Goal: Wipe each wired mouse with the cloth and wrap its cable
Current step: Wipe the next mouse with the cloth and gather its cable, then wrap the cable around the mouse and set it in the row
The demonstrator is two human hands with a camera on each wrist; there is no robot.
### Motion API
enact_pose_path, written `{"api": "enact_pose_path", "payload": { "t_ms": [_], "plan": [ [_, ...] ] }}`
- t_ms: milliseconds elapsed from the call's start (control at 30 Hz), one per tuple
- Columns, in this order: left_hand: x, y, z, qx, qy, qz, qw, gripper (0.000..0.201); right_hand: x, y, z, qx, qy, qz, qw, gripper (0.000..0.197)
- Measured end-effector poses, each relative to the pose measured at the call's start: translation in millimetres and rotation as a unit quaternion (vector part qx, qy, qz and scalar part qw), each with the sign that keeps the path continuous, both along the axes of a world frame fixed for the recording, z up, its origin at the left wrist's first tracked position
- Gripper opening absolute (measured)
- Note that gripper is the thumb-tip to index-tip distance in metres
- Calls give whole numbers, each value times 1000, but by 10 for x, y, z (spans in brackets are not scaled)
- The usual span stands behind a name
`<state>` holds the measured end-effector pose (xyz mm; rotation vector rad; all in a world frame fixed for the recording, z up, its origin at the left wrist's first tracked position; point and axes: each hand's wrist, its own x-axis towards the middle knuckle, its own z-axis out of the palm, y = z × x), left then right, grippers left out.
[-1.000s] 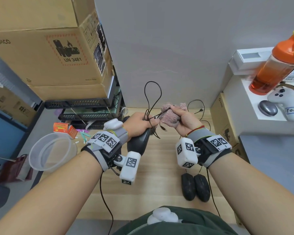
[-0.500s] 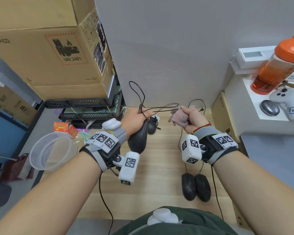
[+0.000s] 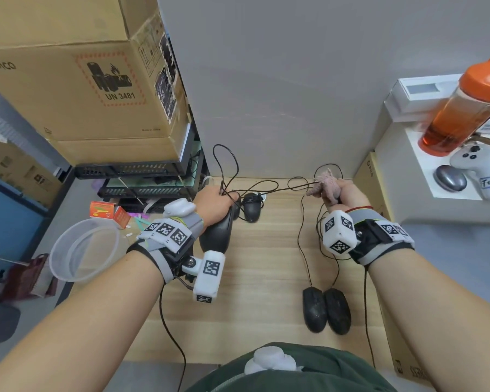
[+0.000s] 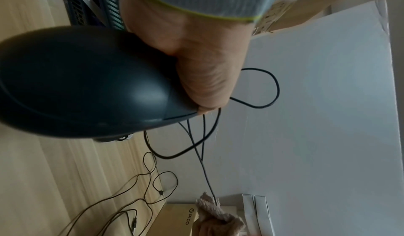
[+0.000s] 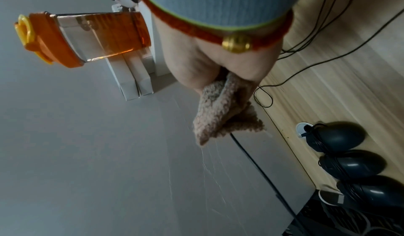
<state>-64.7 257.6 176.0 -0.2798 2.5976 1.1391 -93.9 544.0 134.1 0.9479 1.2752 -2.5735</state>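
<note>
My left hand (image 3: 214,200) grips a black wired mouse (image 3: 217,232) above the wooden desk (image 3: 266,264); it fills the left wrist view (image 4: 83,84). Its black cable (image 3: 269,192) loops above that hand and stretches right into a pink fuzzy cloth (image 3: 327,188). My right hand (image 3: 350,193) clenches the cloth around the cable. In the right wrist view the cloth (image 5: 223,108) bulges from the fist and the cable (image 5: 258,167) runs out of it. Two unwrapped black mice (image 3: 326,309) lie side by side near the front right, cables trailing back.
Three cable-wrapped mice (image 5: 352,163) sit in a row at the back by the grey wall (image 3: 294,94). Cardboard boxes (image 3: 68,80) tower on the left, with a clear plastic bowl (image 3: 82,250) below. An orange bottle (image 3: 458,108) and white controller (image 3: 481,174) stand on a shelf right.
My right hand has slid the cloth rightward along the cable, away from the left hand. The cable now stretches between the two hands. The left hand holds the mouse in about the same place.
</note>
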Motion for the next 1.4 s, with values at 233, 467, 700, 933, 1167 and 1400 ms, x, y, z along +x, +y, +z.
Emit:
{"api": "enact_pose_path", "payload": {
  "t_ms": [233,467,700,933,1167,1400],
  "plan": [
    [-7,-58,-48,-15,-6,8,1000,39,-37,-41,-121,-58,48,-30,997,23],
    [-24,-104,-65,-13,-5,21,1000,40,-91,-40,-246,85,-50,-41,994,8],
    [75,-271,-163,-1,-16,21,1000,47,20,-139,-403,102,-125,33,986,15],
    [151,-347,-382,20,-47,28,998,47,491,-695,-1124,255,-141,318,902,17],
    [202,-448,-660,21,-65,20,997,39,903,-829,-1433,305,-225,411,829,34],
    [216,-361,-755,28,-86,-23,996,32,656,-932,-950,329,-134,316,880,52]
  ]
}}
